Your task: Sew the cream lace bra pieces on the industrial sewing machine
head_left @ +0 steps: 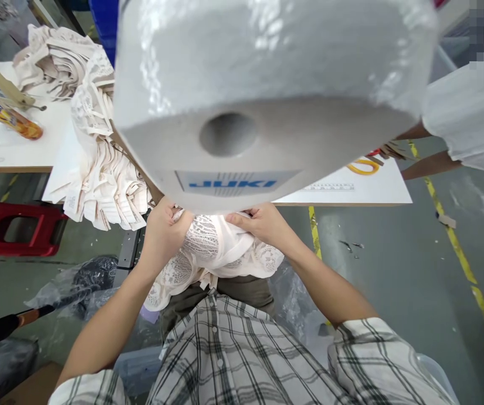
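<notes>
A cream lace bra [208,242] spans the space between my two hands, just under the front of a JUKI sewing machine [229,135]. My left hand [163,228] pinches its left edge, thumb pressed against the fingers. On the other side my right hand [262,222] grips the fabric, with the thumb lying on top of the cloth. More of the cream lace hangs down over my lap. The machine's head hides the needle area and some of my fingertips.
Stacked cream bra pieces [102,185] spill over the table's left side. An orange drink bottle [9,115] lies at far left, above a red stool [14,228]. Yellow-handled scissors [363,166] rest on the right tabletop [380,188]. Another person's white-clothed body [473,112] is at right.
</notes>
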### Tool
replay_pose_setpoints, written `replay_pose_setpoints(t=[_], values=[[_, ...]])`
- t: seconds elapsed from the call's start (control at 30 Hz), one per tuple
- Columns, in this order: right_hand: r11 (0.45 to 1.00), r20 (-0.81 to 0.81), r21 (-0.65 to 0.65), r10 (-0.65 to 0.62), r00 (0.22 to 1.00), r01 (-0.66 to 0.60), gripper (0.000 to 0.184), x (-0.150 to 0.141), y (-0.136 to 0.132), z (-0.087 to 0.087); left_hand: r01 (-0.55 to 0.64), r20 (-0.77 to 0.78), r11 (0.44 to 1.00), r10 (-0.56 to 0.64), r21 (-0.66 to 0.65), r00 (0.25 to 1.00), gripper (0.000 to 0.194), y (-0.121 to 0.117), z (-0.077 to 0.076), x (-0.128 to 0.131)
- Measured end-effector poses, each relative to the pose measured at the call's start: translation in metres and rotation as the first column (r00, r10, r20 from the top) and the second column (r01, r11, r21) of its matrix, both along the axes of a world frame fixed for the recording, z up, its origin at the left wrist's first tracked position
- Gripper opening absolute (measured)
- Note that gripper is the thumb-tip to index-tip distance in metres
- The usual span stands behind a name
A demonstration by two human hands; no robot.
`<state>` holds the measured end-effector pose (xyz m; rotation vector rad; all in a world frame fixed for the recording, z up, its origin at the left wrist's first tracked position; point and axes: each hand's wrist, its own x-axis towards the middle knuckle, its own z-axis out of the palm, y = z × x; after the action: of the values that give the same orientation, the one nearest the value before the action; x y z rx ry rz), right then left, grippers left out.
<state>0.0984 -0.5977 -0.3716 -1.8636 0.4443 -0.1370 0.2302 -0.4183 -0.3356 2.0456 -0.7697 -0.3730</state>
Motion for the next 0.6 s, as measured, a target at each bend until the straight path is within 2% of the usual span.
replay_pose_setpoints(t=[0.1, 0.23, 0.33, 0.47, 0.53, 0.6], values=[[1.0, 0.005, 0.022, -0.013, 1.0, 0.013, 0.043, -0.005, -0.002, -0.009, -0.048, -0.015, 0.999, 0.048, 0.015, 0.999, 0.011, 0.008, -0.011, -0.001], [0.999, 0.044, 0.024, -0.047, 0.998, 0.046, 0.044, -0.012, -0.002, -0.02, -0.134, 0.053, 0.986, 0.14, -0.095, 0.989, 0.042, 0.028, -0.046, -0.012], [0.998, 0.052, 0.026, -0.058, 0.997, 0.056, 0.044, -0.018, -0.002, -0.025, -0.052, 0.095, 0.981, 0.071, -0.189, 0.993, 0.067, 0.047, -0.079, -0.028], [0.997, 0.053, 0.028, -0.079, 0.995, 0.077, 0.045, -0.026, -0.002, -0.031, 0.099, 0.18, 0.983, -0.071, -0.154, 0.981, 0.093, 0.064, -0.117, -0.057], [0.996, 0.059, 0.038, -0.087, 0.994, 0.085, 0.045, -0.03, -0.001, -0.033, 0.107, 0.223, 0.987, -0.077, -0.122, 0.972, 0.103, 0.063, -0.135, -0.071], [0.995, 0.069, 0.061, -0.084, 0.994, 0.08, 0.044, -0.033, 0.001, -0.035, 0.073, 0.263, 0.995, -0.052, -0.07, 0.963, 0.103, 0.058, -0.153, -0.082]])
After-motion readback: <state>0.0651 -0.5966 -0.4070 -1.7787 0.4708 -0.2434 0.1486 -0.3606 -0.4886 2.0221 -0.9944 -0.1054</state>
